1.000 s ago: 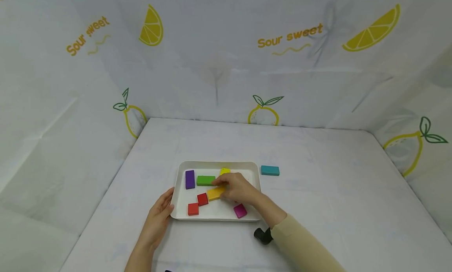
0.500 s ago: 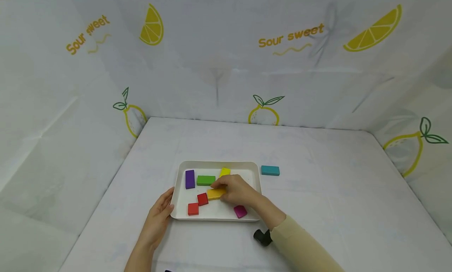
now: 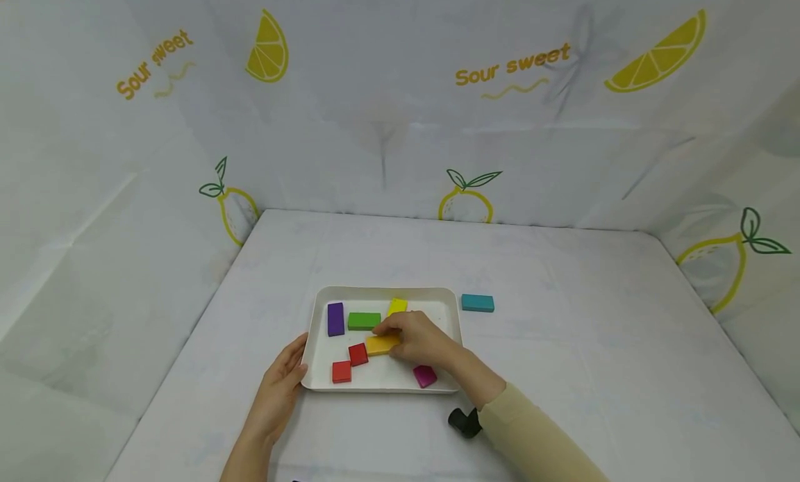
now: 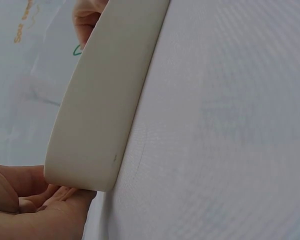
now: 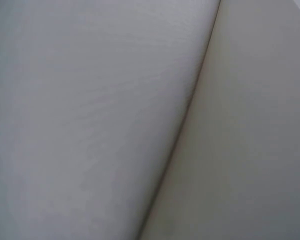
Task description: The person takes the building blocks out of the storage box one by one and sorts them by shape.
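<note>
A: State the condition of each hand.
B: The right hand (image 3: 420,336) pinches an orange-yellow block (image 3: 380,344) between its fingertips. The left hand (image 3: 282,387) holds the left edge of the white tray (image 3: 381,390).

A: Locate the orange-yellow block.
B: Inside the white tray, its right end hidden by the right hand. A red block (image 3: 358,354) sits at its left end; contact cannot be confirmed. A green block (image 3: 364,321) lies just beyond the fingertips, and a magenta block (image 3: 425,376) nearer the body than that hand. Outside the white tray, a teal block (image 3: 478,303) rests on the tabletop (image 3: 594,371), right of the hand and farther out.

A: Identify the step.
B: Judged by pose, positioning or picking up the block; which, I cannot tell.

A: Requirements for the next move?
B: To release, part the fingertips without nudging the red block. To lift, raise vertically, with the white tray steadied.
</note>
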Tool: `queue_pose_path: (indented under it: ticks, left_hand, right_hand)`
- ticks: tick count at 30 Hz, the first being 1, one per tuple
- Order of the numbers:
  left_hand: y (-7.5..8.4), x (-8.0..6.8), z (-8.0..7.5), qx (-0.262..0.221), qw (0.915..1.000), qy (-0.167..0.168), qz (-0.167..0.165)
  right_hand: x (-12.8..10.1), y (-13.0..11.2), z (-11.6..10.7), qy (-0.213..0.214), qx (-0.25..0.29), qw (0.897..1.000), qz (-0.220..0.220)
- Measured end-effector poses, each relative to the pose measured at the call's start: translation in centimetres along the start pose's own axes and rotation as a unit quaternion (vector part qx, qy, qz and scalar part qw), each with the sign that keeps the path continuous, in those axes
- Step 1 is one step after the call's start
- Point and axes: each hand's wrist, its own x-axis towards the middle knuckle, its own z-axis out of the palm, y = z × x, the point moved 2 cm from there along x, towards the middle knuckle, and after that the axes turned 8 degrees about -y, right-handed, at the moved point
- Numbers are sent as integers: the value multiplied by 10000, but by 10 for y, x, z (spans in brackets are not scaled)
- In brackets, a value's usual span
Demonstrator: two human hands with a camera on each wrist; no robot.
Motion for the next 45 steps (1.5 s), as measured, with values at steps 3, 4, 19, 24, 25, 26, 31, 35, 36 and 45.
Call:
queue_pose_path:
  ticks: [3,4,19,24,25,26,31,35,36,45]
  left_hand:
    - [0,0,0,9,10000,9,2]
    - [0,0,0,8,10000,10,0]
    - [2,-1,1,58,10000,38,-45]
    - [1,0,1,34,10000,33,-20]
    - [1,-1,1,32,10000,28,-14]
    - [1,-1,1,32,10000,27,-14]
    - [1,-1,1,66,10000,44,-49]
    - [1,-1,2,63,10000,42,-49]
    - [2,-1,2,52,10000,32,-41]
    - [2,-2,3,79,10000,4,-37]
  right_hand:
    - [0,0,0,2,-14,10000,-13]
    - [0,0,0,3,-28,10000,-15]
    - [0,0,0,20,-205,9997,-163]
    - [-1,-2,-1,27,-174,9998,-123]
    - [-2,-2,-1,33,-165,9998,-110]
    - [-2,-3,-1,42,-162,9998,-105]
    - [-3,-2,-2,110,-204,9997,-85]
    - [-6,-1,-5,162,-97,9998,59]
    - [-7,-1,-7,183,-20,9998,108]
    - [-22,0,-30,626,120,9980,18]
